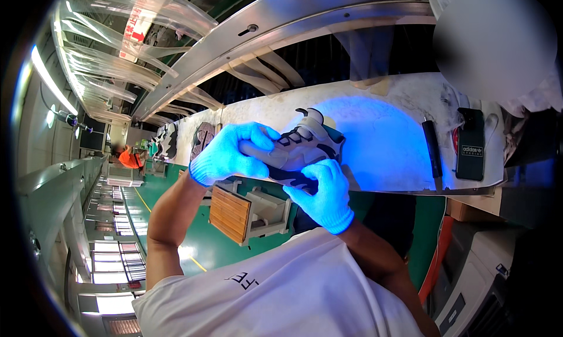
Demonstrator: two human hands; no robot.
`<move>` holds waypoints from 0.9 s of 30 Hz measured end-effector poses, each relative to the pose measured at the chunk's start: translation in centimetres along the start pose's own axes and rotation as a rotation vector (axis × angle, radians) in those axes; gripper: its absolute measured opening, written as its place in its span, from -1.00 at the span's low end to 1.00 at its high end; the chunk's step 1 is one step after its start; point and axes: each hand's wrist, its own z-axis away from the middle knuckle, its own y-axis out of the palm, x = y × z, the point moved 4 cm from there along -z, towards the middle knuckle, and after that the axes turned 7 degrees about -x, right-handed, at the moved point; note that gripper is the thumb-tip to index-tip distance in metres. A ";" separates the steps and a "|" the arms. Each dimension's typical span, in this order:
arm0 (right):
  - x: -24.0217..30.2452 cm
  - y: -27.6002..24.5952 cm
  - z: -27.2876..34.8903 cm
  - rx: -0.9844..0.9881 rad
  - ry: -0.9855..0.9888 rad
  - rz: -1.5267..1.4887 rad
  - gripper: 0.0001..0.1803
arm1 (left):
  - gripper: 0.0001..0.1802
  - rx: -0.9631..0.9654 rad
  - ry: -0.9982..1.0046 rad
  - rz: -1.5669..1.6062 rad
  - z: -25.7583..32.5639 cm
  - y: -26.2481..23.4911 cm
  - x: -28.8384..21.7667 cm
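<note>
Between my two gloved hands is a light-coloured sneaker (302,142) with dark laces and dark trim, lit by a blue glow. My left hand (234,154) wraps the toe end, thumb below and fingers over the top. At the near side, my right hand (326,190) grips the dark sole edge with thumb and fingers. The shoe lies over the front edge of a long pale worktable (375,111). Both gloves glow bright blue in this light. The palms and the far fingers of both hands are partly hidden.
On the table's right lie a black pen-like tool (433,152) and a dark phone (471,146). More shoes (168,141) stand farther left, one sole-out (203,139). A metal rail (252,35) with clear plastic strips runs behind. A wooden-topped stool (230,214) stands below; a person (130,157) in orange is far left.
</note>
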 end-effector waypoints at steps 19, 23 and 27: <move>-0.6 1.8 -2.0 0.177 0.239 0.016 -0.15 | 0.08 0.203 -0.167 -0.219 -1.6 -2.9 2.4; -0.3 2.7 -2.0 0.199 0.189 0.063 -0.20 | 0.17 0.320 -0.302 -0.662 -3.8 -0.5 0.4; -0.8 3.1 -2.1 0.198 0.182 0.079 -0.17 | 0.15 0.321 -0.396 -0.918 -5.6 1.7 -0.8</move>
